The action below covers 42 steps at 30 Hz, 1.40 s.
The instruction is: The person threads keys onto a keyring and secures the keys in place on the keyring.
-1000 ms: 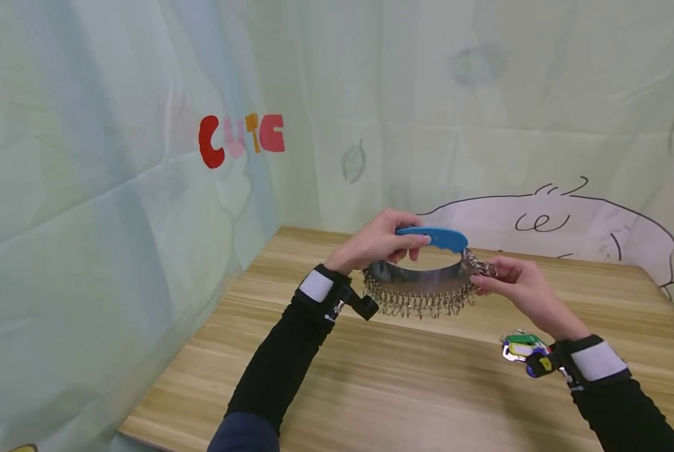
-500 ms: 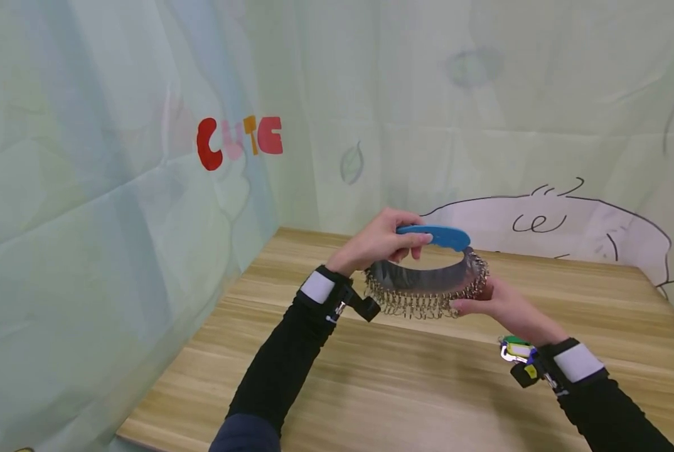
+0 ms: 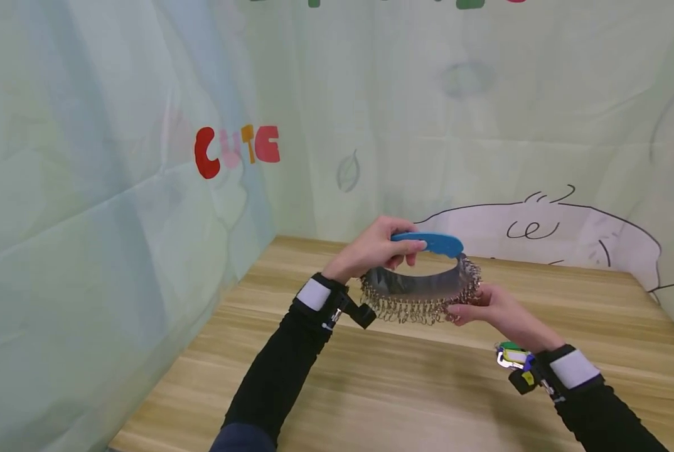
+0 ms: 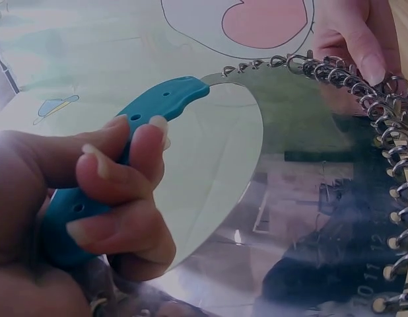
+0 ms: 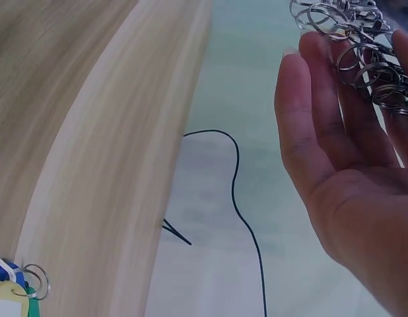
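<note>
A curved metal key holder (image 3: 418,287) with a blue handle (image 3: 443,243) hangs above the table. Small metal rings and hooks (image 3: 407,311) line its lower edge. My left hand (image 3: 373,248) grips the handle, with fingers wrapped round it in the left wrist view. My right hand (image 3: 497,314) holds the right side of the hook row between thumb and fingers. In the right wrist view, metal rings (image 5: 379,76) lie against the fingers of this hand. Numbers along the plate's holes show faintly in the left wrist view.
A bunch of coloured key tags (image 3: 514,356) lies on the wooden table (image 3: 382,383), beside my right wrist. Pale printed curtains (image 3: 326,125) stand behind and to the left. The table's left edge runs along the curtain.
My right hand has shifted left and down from the bunched rings at the holder's right end to the lower right of the hook row. The left hand keeps its grip on the handle.
</note>
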Each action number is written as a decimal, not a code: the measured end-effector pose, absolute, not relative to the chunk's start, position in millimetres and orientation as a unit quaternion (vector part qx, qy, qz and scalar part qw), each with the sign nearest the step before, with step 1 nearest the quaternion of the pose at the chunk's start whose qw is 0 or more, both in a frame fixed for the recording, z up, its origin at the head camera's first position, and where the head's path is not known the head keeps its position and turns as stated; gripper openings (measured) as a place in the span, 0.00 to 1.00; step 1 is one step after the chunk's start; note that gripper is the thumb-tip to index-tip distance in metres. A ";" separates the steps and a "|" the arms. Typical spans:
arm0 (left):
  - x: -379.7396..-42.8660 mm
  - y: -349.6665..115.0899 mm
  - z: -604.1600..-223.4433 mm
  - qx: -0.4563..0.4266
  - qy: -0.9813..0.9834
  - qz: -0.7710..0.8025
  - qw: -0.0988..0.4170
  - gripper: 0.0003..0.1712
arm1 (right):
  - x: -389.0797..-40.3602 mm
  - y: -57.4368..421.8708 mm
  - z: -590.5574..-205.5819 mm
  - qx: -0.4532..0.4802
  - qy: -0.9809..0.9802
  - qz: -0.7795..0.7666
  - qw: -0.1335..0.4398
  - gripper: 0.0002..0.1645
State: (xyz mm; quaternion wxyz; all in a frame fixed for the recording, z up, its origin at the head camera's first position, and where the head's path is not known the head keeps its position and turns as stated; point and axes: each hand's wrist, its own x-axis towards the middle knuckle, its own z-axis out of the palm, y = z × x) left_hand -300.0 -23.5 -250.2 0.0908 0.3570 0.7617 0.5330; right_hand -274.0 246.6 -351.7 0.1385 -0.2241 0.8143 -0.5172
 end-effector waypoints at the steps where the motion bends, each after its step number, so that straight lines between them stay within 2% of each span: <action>1: -299.6 -23.7 -250.2 0.356 0.761 0.535 0.091 0.08 | -273.6 246.9 -351.6 -0.218 0.817 -0.517 0.135 0.22; 9: -298.9 -25.4 -249.7 0.351 0.762 0.538 0.087 0.08 | -269.5 257.2 -348.4 -0.190 0.826 -0.521 0.103 0.21; 22: -296.5 -27.7 -249.4 0.349 0.761 0.539 0.090 0.08 | -268.0 275.2 -350.6 -0.235 0.788 -0.566 0.059 0.13; 25: -295.9 -26.3 -248.2 0.349 0.761 0.539 0.092 0.08 | -267.4 274.3 -350.3 -0.233 0.790 -0.564 0.059 0.14; 33: -294.7 -24.0 -248.6 0.359 0.761 0.533 0.087 0.09 | -266.7 263.4 -349.0 -0.219 0.811 -0.538 0.069 0.26; 42: -293.1 -24.4 -248.2 0.358 0.759 0.537 0.087 0.08 | -266.1 271.4 -349.3 -0.250 0.792 -0.555 0.051 0.12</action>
